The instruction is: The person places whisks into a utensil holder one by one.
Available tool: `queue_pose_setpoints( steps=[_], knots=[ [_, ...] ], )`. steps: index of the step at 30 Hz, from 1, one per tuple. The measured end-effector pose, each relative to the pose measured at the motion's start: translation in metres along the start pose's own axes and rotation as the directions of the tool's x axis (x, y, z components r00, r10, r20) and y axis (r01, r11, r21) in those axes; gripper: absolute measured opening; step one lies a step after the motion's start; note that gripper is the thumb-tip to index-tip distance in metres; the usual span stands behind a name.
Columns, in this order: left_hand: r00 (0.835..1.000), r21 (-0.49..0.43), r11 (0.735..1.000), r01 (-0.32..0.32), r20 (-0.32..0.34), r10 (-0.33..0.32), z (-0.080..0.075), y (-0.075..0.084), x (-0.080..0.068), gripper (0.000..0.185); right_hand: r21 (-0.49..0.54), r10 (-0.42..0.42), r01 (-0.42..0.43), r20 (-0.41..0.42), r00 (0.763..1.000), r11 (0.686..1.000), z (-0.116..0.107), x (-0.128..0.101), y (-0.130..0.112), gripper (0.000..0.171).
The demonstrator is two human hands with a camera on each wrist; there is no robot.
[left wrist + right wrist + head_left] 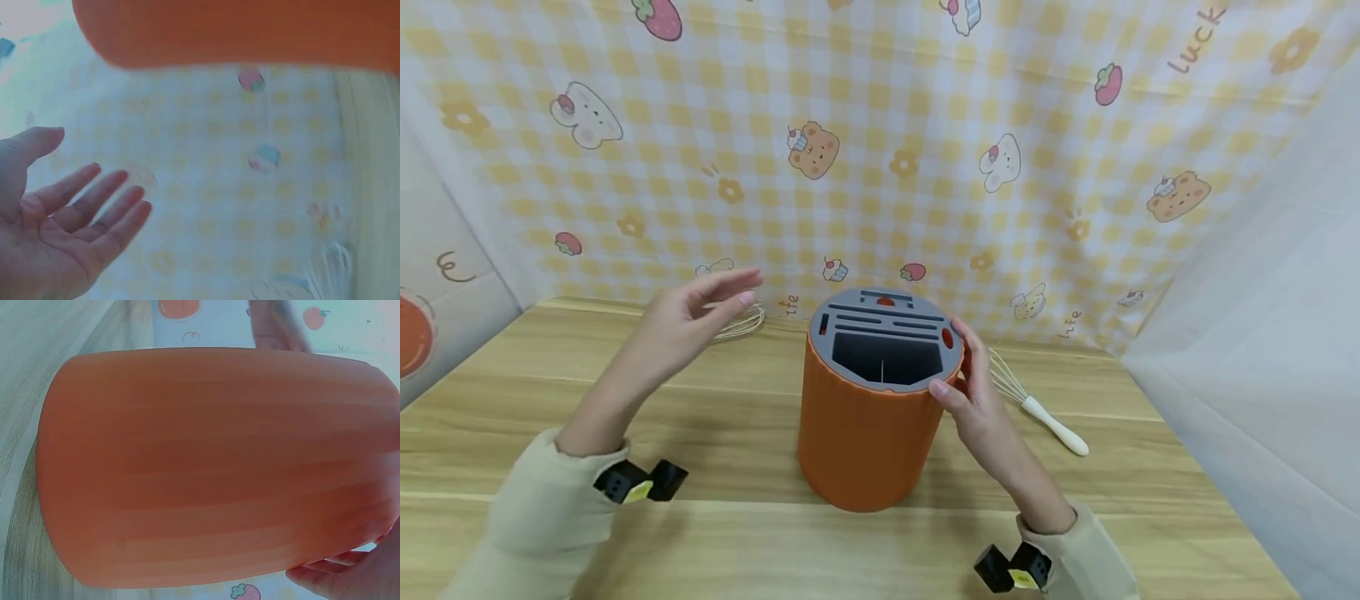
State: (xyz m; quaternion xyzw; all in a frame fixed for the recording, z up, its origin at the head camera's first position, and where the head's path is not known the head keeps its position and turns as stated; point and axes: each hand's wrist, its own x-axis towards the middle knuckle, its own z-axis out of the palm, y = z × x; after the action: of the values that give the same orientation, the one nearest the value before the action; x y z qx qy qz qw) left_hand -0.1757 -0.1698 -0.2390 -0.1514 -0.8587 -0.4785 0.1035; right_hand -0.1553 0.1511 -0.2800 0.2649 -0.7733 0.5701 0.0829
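Note:
An orange knife and utensil holder point(868, 442) with a grey slotted top point(850, 321) stands upright on the wooden table. My right hand point(981, 404) grips its upper right rim, thumb at the front and fingers round the side. In the right wrist view, that hand point(356, 575) lies against the orange wall. My left hand point(688, 321) hovers left of the holder with nothing in it. The left wrist view shows this hand point(75, 231) palm visible, fingers loosely extended, apart from the holder point(237, 31).
A whisk with a white handle point(1054, 425) lies on the table point(722, 550) to the right, its wires partly behind my right hand. Another wire whisk head point(747, 323) shows behind my left hand. A yellow checked cloth point(865, 208) hangs along the back.

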Motion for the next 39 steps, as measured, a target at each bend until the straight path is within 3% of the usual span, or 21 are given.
queue_pose_setpoints(
  steps=[4,14,20,26,32,39],
  knots=[
    [0.997,-0.018,0.999,0.034,-0.066,-0.035,-0.011,-0.025,0.008,0.048,-0.001,-0.014,0.014,-0.004,1.000,1.000,0.000,0.000,0.001,0.068],
    [0.981,-0.035,0.987,0.157,-0.106,-0.160,-0.023,-0.087,0.022,0.060,-0.009,-0.028,0.028,-0.006,1.000,1.000,0.001,0.001,0.000,0.067],
    [0.973,-0.048,0.972,0.230,-0.012,-0.231,-0.025,-0.113,0.026,0.066,-0.012,-0.026,0.026,-0.003,1.000,1.000,0.001,0.000,-0.001,0.067],
    [0.942,-0.056,0.944,0.324,0.108,-0.317,-0.024,-0.138,0.030,0.070,-0.013,-0.014,0.014,-0.005,1.000,1.000,0.000,0.000,0.000,0.067],
    [0.930,-0.004,0.947,0.321,0.191,-0.314,-0.023,-0.152,0.029,0.071,-0.007,0.004,-0.004,0.000,1.000,1.000,0.000,0.000,0.000,0.068],
    [0.905,0.017,0.949,0.315,0.295,-0.305,-0.021,-0.156,0.028,0.068,-0.004,-0.008,0.008,-0.009,1.000,1.000,0.000,0.000,-0.001,0.067]
  ],
)
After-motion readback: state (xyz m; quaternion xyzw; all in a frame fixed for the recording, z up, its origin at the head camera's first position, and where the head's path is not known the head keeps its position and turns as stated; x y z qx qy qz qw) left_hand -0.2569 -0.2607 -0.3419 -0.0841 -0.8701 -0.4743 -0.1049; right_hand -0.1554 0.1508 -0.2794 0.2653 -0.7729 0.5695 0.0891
